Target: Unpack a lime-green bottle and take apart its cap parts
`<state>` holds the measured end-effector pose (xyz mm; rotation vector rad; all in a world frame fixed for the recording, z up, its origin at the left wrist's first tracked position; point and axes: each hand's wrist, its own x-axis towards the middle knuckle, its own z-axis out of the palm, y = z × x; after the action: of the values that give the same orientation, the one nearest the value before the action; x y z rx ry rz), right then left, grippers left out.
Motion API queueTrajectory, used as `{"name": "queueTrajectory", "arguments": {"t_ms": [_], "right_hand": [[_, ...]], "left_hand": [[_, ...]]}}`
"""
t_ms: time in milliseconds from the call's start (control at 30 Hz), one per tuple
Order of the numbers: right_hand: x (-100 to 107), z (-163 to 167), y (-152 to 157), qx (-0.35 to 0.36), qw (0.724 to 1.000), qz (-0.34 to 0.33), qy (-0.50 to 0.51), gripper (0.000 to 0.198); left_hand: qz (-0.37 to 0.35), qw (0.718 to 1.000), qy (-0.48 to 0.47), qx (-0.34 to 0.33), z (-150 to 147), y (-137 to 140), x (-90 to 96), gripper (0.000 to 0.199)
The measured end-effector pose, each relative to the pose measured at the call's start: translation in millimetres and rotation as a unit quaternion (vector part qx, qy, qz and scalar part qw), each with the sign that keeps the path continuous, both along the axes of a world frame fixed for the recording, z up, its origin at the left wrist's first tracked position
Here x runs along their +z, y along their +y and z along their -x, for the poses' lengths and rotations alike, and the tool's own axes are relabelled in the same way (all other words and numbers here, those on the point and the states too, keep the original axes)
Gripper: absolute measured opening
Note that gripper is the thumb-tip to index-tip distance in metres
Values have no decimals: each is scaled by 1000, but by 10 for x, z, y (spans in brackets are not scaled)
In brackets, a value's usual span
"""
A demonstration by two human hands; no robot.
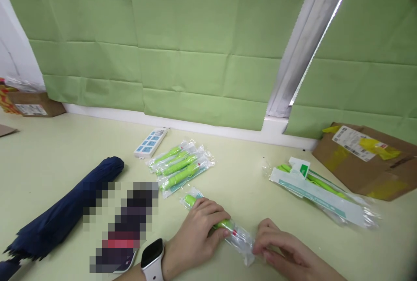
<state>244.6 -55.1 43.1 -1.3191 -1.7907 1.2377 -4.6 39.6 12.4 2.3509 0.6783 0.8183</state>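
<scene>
Left hand (200, 224) pressed one bagged green pen (221, 225) to the surface's (65, 150) near edge; right hand (280, 246) pinched its bag end, unopened; four bagged pens (180, 166) lay untouched behind

Pale yellow-green table (65, 150) meets a white sill (208, 127) at the rear. Green pleated blinds (195, 46) cover the windows. A white frame (302, 42) divides them; daylight enters through the narrow gap (329, 24) beside it. White wall (13, 51) at left.

Bright even light, daylight strip between blinds (208, 55); edges stretched, perhaps slight motion blur.
</scene>
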Motion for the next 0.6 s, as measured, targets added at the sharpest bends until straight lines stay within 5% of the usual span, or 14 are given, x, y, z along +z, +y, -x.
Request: {"name": "queueTrajectory", "arguments": {"t_ms": [200, 400, 600], "right_hand": [[26, -4, 19, 8, 998, -32, -62, 22], [-57, 82, 104, -94, 982, -69, -151, 41], [-236, -19, 113, -115, 968, -132, -181, 12]], "left_hand": [[5, 1000, -5, 4, 7, 15, 18, 14], [1, 1000, 6, 12, 9, -6, 50, 16], [-15, 999, 34, 18, 35, 1, 34, 22]]}}
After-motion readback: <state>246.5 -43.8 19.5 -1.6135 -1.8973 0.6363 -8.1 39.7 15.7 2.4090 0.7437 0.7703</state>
